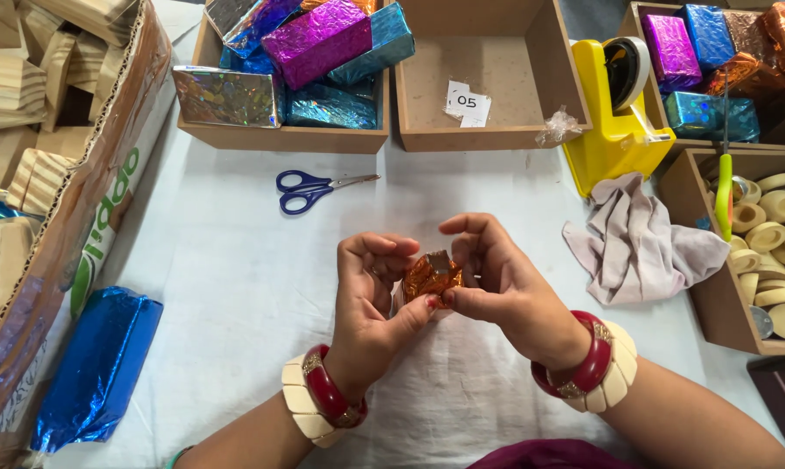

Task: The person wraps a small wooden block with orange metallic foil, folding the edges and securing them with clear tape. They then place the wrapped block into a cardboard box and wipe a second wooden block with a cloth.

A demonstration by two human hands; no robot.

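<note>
Both hands up over the table (236, 287), left hand (371, 300) & right hand (497, 282) pinching a small orange foil-wrapped piece (432, 276) between fingertips, held off the cloth. Red/cream bangles on both wrists. Blue scissors (314, 189) lying just beyond, closed. Yellow tape dispenser (614, 122) top right w/ crumpled grey rag (631, 243) beside it. Wooden tray of foil-wrapped blocks (297, 61) up top, empty tray (488, 78) next to it. Blue foil packet (97, 369) bottom left.

Both hands are bare, each wrist wearing a dark red bangle (327, 395) beside a cream segmented bangle (300, 410).
</note>
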